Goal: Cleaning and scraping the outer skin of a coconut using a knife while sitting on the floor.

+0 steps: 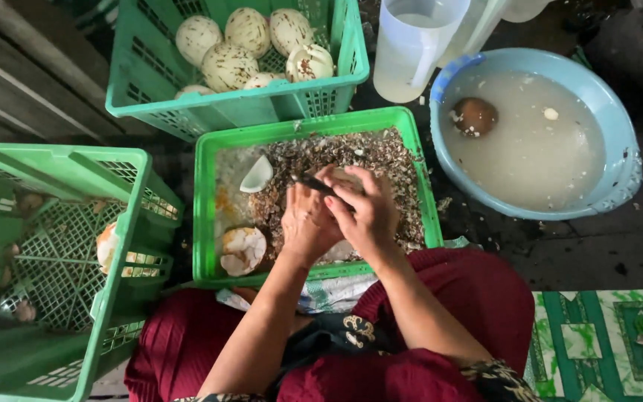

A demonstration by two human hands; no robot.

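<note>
Both hands work over the green tray (210,216), w/ the left hand (305,223) curled round a pale peeled coconut (340,249), mostly hidden under the palms, and the right hand (366,212) closed on a dark knife (314,184) whose tip points to 10 o'clock. Looks like the paring step: brown skin being shaved off. Next stroke prob needs the nut turned in the left fingers, blade kept shallow. Shavings (351,152) heap the tray; shell pieces at 8 and 10 o'clock. Peeled coconuts in a crate (187,112) at 12, blue basin (619,119) of cloudy water at 2
</note>
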